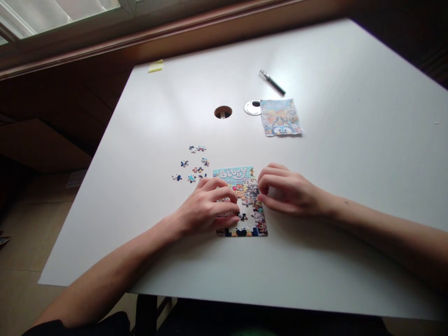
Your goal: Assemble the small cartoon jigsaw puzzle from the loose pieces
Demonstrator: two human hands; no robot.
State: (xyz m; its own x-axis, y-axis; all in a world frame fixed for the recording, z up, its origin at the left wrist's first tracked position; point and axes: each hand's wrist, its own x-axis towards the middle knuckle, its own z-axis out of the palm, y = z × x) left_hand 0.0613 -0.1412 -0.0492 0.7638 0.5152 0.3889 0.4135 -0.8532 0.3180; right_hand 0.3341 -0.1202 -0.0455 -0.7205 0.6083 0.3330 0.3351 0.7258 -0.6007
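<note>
A partly assembled jigsaw puzzle (235, 172) lies on the white table, with a gap in its lower middle. My left hand (213, 204) is over the puzzle's left side, fingers bent and covering part of it. At its thumb and index fingertips is a dark jigsaw piece (242, 216) within the gap; the exact contact is partly hidden. My right hand (289, 189) rests by the puzzle's right edge, fingers curled, thumb apart from the index finger, nothing visible between them. Several loose jigsaw pieces (198, 170) lie beyond my left hand.
A creased picture sheet (282, 119) lies farther back, overlapping a silver ring cover (251, 108). Left of that is a round hole (223, 112) in the table (336, 261). A dark pen (273, 83) and a yellow sticky note (156, 66) are toward the far edge.
</note>
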